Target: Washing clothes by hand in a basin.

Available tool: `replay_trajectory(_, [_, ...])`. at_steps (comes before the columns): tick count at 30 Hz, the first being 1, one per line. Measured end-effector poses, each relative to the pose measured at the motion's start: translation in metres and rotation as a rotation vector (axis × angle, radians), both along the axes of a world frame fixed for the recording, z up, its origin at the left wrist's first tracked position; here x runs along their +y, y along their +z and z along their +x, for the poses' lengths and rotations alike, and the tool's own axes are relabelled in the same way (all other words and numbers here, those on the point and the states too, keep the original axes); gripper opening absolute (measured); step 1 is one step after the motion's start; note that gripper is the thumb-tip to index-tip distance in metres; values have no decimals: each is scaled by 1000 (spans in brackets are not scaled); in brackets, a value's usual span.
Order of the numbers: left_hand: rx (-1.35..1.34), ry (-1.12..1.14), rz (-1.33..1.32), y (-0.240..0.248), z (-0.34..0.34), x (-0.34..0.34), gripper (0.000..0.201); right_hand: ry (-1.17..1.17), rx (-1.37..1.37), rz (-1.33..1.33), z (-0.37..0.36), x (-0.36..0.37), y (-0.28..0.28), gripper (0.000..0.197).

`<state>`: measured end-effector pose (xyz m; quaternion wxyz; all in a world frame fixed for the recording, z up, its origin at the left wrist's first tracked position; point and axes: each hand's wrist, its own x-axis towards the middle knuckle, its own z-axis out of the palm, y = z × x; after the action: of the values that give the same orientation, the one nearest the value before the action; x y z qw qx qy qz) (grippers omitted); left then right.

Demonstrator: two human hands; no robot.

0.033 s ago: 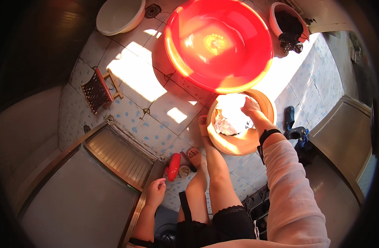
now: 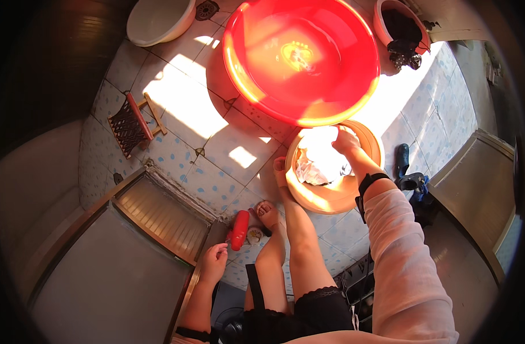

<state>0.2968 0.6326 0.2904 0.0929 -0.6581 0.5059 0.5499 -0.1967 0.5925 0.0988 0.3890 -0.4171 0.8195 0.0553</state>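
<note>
My right hand (image 2: 346, 140) reaches into a tan basin (image 2: 333, 205) and is closed on a bunched white cloth (image 2: 318, 160). Bright sunlight washes out much of the cloth, and the fingertips are hard to make out. My left hand (image 2: 214, 262) hangs low beside the door frame, with nothing visible in it and its fingers loosely bent, a little apart. Close to those fingers stands a red bottle-like container (image 2: 239, 230). A large red basin (image 2: 299, 122), with some water in it, overlaps the far side of the tan one.
A white basin (image 2: 188, 22) lies far left, near a floor drain (image 2: 207, 10). Dark fabric (image 2: 404, 54) hangs over a pink basin (image 2: 379, 24) far right. A small folding stool (image 2: 137, 123) stands left. Dark shoes (image 2: 402, 160) sit right; door panels (image 2: 116, 275) flank me.
The view has shifted slightly, so the floor things sit a little farther left. My right hand has moved slightly away from me over the cloth. My left hand has barely moved.
</note>
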Motion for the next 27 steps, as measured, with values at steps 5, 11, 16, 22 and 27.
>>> replay_trajectory(5, [7,59,321,-51,-53,-23,27,739,-141,-278,36,-11,-28,55])
replay_trajectory(11, [81,-25,417,-80,-89,-30,26,643,-10,-68,57,16,-101,46])
replay_trajectory(16, [49,-100,358,-115,-74,-48,25,347,-95,36,76,10,-77,45])
replay_trajectory(22, [-17,-76,304,-128,-72,-81,22,660,24,-26,108,89,-87,38])
replay_trajectory(27, [-22,-74,336,-128,-61,-84,21,695,-97,193,157,172,-89,36])
